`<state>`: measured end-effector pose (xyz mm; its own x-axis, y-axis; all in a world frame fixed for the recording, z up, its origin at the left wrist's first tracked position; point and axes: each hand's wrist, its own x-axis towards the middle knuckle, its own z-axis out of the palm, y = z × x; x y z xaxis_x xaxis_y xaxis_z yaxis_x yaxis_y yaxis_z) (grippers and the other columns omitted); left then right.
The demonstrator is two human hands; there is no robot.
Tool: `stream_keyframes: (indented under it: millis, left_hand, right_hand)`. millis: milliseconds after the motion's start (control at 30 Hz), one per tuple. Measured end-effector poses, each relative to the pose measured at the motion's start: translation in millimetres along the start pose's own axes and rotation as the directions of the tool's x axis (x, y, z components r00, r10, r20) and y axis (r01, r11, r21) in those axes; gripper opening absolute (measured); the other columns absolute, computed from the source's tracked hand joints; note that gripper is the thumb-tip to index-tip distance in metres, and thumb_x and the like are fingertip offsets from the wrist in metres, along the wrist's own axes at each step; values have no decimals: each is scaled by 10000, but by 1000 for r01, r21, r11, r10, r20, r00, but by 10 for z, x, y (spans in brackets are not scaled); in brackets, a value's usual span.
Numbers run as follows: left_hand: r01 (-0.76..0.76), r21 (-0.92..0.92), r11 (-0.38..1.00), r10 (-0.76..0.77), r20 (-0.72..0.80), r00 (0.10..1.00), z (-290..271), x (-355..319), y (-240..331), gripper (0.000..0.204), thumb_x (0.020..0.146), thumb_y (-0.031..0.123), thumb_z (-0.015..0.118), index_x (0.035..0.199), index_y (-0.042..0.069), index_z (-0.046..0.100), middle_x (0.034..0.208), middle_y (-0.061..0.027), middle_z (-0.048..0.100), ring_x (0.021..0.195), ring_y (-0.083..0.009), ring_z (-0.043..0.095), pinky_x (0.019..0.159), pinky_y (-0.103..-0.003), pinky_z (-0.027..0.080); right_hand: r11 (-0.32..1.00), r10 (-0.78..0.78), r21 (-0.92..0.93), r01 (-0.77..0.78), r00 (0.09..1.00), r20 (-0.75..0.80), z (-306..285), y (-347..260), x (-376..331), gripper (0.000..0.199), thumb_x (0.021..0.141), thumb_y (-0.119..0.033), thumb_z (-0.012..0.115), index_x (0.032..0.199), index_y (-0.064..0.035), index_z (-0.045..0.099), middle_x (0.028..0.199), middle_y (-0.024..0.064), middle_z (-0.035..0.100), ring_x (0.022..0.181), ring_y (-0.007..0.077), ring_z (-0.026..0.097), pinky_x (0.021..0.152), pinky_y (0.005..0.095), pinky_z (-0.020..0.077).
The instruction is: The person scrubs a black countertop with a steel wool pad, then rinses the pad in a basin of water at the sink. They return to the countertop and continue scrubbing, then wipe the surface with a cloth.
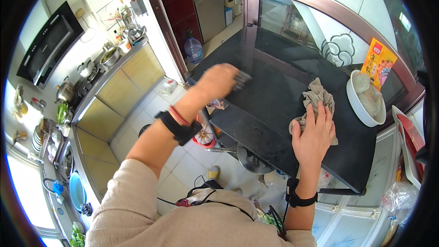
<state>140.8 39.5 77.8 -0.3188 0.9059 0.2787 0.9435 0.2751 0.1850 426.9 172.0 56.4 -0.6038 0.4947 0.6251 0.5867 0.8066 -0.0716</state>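
Observation:
My left hand (220, 80) is closed over the left side of the black table (270, 71). From its fingertips sticks out a small grey, shiny thing (242, 80), too blurred to name surely. On the table's right half, my right hand (314, 132) presses down on a crumpled beige-grey rag (320, 93), its fingers bent over the cloth. The rag bunches up beyond the fingertips and shows on both sides of the hand. Wet-looking streaks and reflections mark the dark tabletop.
A white bowl (356, 105) with plastic bags in it stands at the table's right edge, beside an orange packet (379, 64). Below the near edge are a lidded pan (255, 160) and garlic in a red container (204, 136). A water bottle (193, 48) stands behind the left corner.

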Motion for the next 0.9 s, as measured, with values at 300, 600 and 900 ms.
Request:
stream_keyframes:
  millis: [300,600,900]
  left_hand:
    - [-224,-183,957,192,-177,965,197,-344,995,339,822,24,601,1155,-40,618,1226,-214,632,1165,-361,609,984,-392,512]
    - [63,105,992,-15,-405,914,-214,-603,-371,468,787,-18,670,1247,-21,585,1310,-206,588,1224,-383,559,1053,-411,469]
    - [305,-182,935,-342,-228,912,-159,-681,-776,410,923,96,626,1301,3,498,1163,-265,588,1104,-453,570,946,-477,475]
  right_hand:
    - [1000,1,-23,-1,1000,26,-18,27,-26,523,862,-331,675,1307,-65,605,1459,134,484,1364,345,415,1104,537,322]
    - [999,-21,-24,21,1000,18,1,48,-25,522,872,-314,658,1321,-57,596,1475,144,474,1376,357,411,1108,529,322]
    - [997,-25,-66,26,999,24,10,14,-34,511,884,-317,645,1319,-54,594,1486,145,465,1384,363,405,1109,544,319]
